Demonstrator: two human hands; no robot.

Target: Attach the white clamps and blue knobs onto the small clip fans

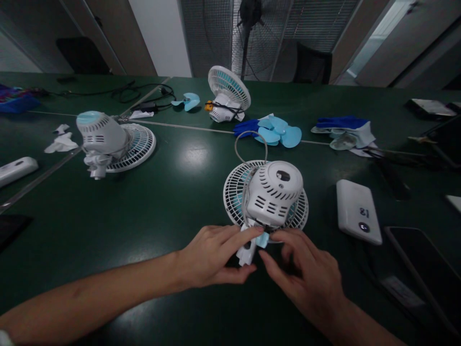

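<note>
A small white fan (275, 192) lies face down on the dark green table in front of me, its motor housing up and its round grille against the tabletop. At its near side juts a white bracket (247, 254), gripped between the thumb and fingers of my left hand (221, 252). A small light blue piece (262, 239) sits beside the bracket. Around that piece my right hand (306, 269) has its thumb and index finger curled; the exact contact is partly hidden. A thin cable (246, 192) runs along the housing and loops up behind it.
Another white fan (104, 137) lies face down at left; a third (226, 103) stands at the back. Light blue fan blades (279, 132) and gloves (344, 129) lie beyond my fan. To the right are a white power bank (358, 211) and a phone (425, 269).
</note>
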